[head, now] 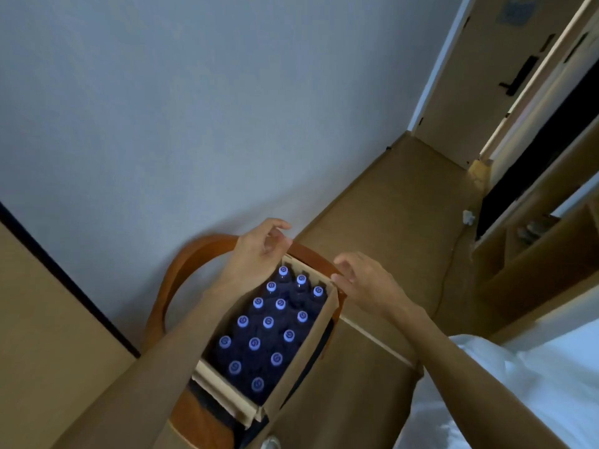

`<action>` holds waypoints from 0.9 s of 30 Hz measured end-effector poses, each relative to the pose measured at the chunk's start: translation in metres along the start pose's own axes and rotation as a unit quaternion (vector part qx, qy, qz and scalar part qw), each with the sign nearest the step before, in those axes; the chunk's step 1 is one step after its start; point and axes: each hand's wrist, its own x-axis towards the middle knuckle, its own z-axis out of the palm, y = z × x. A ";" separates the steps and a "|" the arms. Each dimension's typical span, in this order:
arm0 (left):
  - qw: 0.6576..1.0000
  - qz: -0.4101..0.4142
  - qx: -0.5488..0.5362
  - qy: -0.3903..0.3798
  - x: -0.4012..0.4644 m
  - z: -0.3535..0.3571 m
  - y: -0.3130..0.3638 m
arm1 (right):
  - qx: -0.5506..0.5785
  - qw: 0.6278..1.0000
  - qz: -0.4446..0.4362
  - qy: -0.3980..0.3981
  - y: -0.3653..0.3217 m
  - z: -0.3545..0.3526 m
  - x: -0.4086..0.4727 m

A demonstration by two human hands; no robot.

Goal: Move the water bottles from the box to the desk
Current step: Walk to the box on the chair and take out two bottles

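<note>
Because the cardboard box (301, 367) sits on the seat of a wooden chair (181, 270) by the wall, its open top faces the head camera and both hands reach it easily. The water bottles (268, 322) stand upright inside in rows, caps up, long axes vertical, while the box's long side runs away from the person. The left hand (259, 251) hovers over the far left corner, the right hand (363, 280) just at the far right rim; each grip is loosely spread, holding nothing. No worktop shows.
</note>
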 end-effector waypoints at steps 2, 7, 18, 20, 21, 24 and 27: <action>1.000 -0.003 0.010 -0.004 0.022 0.007 -0.012 | 0.002 1.000 0.003 -0.011 0.013 0.003 0.021; 0.998 -0.055 0.027 0.000 0.056 0.038 -0.048 | 0.018 0.996 0.020 -0.083 0.044 0.022 0.071; 0.964 -0.235 0.072 -0.101 0.117 0.116 -0.150 | -0.011 0.977 -0.026 -0.214 0.119 0.109 0.164; 0.953 -0.266 0.081 -0.119 0.123 0.132 -0.167 | -0.036 0.969 -0.034 -0.243 0.133 0.127 0.177; 0.950 -0.271 0.087 -0.129 0.126 0.140 -0.176 | -0.048 0.966 -0.047 -0.252 0.139 0.136 0.182; 0.941 -0.283 0.105 -0.155 0.132 0.165 -0.202 | -0.093 0.951 -0.109 -0.275 0.159 0.163 0.191; 0.911 -0.347 0.114 -0.190 0.132 0.191 -0.225 | -0.139 0.927 -0.172 -0.303 0.172 0.184 0.197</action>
